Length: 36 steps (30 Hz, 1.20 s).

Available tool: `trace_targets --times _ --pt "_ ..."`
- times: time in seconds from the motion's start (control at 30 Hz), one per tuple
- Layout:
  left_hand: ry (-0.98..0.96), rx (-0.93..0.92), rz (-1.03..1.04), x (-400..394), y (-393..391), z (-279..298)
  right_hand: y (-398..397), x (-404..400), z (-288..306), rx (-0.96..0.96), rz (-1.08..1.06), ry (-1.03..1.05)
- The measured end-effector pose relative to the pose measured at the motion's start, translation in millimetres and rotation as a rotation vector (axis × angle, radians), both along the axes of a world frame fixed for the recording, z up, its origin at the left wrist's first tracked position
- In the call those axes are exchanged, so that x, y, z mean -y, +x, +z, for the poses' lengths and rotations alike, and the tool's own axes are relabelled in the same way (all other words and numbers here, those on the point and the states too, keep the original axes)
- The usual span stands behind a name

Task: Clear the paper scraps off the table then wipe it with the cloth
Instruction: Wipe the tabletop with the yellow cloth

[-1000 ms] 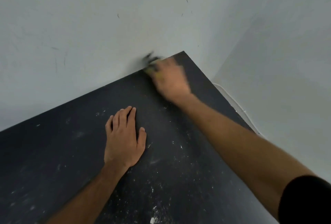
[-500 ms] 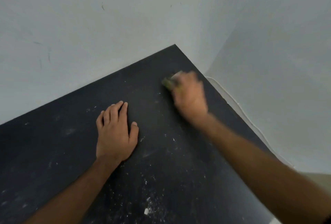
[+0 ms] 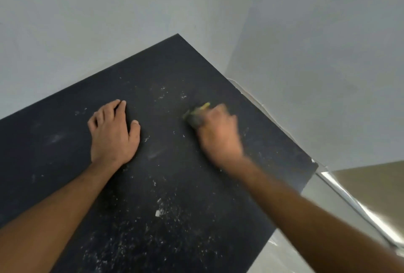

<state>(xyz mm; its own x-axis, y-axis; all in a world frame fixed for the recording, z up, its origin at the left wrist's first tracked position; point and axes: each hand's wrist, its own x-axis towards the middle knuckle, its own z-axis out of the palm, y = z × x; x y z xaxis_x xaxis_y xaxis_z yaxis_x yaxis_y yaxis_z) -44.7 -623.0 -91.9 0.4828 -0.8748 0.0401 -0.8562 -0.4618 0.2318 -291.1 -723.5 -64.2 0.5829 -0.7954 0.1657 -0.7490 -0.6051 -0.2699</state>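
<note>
The black table [image 3: 166,71] fills the middle of the view, its top speckled with white crumbs. One small white paper scrap [image 3: 157,213] lies near the front. My right hand [image 3: 218,133] is blurred with motion and grips a dark cloth with a yellow-green edge [image 3: 195,113], pressed against the tabletop right of centre. My left hand [image 3: 113,133] rests flat on the table, palm down, fingers together, holding nothing.
Grey walls meet in a corner behind the table's far point. A white cable [image 3: 258,102] runs along the wall by the table's right edge. Pale floor and a shiny strip [image 3: 360,211] show at the lower right, past the table's right corner.
My right hand has dragged the cloth from the far corner back toward me across the table. The left hand has stayed flat in place. The view has shifted.
</note>
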Motion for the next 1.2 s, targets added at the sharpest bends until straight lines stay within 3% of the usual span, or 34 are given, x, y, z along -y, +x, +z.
trace_targets --times 0.03,0.1,0.13,0.2,0.27,0.3,0.47,0.57,0.67,0.73,0.83,0.93,1.0,1.07,1.13,1.2 --pt "-0.012 -0.007 -0.002 -0.2 0.1 0.8 8.6 -46.0 -0.3 -0.046 0.188 0.074" --pt "-0.044 -0.019 -0.014 -1.2 0.0 -1.0 2.2 -74.8 -8.3 -0.051 0.317 0.091" --pt "-0.055 -0.020 -0.017 -0.9 1.1 -3.5 -6.6 -59.9 -13.3 -0.034 0.251 0.028" --pt "-0.058 -0.018 -0.016 -2.0 2.2 -6.4 -32.4 -3.5 -17.8 -0.046 -0.142 -0.068" --pt "-0.061 -0.022 -0.010 -1.8 2.3 -6.3 -64.8 45.3 -15.4 -0.035 -0.502 -0.001" --pt "-0.061 -0.031 -0.010 -1.5 1.9 -5.7 -68.8 53.0 -12.7 -0.019 -0.564 0.027" --pt "-0.076 -0.139 0.017 -2.4 6.1 -4.6 25.7 -30.9 -14.8 0.018 -0.261 0.032" --pt "-0.110 -0.313 0.035 -3.4 12.3 0.7 61.6 -118.6 -10.5 0.013 0.121 0.145" --pt "-0.088 -0.347 -0.144 -25.3 11.9 9.2 16.5 -184.4 3.8 -0.069 0.585 0.308" --pt "-0.071 -0.326 -0.282 -50.9 6.7 12.3 -40.2 -208.3 14.3 -0.164 0.716 0.406" --pt "-0.068 -0.313 -0.385 -80.6 -9.0 13.2 -124.9 -188.3 22.7 -0.259 0.653 0.339" --pt "-0.112 -0.332 -0.379 -87.0 -31.8 14.2 -171.3 -125.0 32.8 -0.225 0.189 0.198" --pt "-0.125 -0.352 -0.356 -82.6 -52.0 15.7 -160.6 -97.6 34.5 -0.133 -0.125 0.123" --pt "-0.115 -0.361 -0.353 -76.7 -78.2 17.0 -127.1 -104.8 25.3 -0.063 -0.057 0.114" --pt "-0.095 -0.367 -0.365 -72.6 -109.2 14.8 -111.4 -127.5 8.6 -0.148 0.258 0.187" --pt "-0.070 -0.362 -0.328 -69.4 -135.2 8.4 -131.4 -113.1 -2.5 -0.210 0.313 0.183"
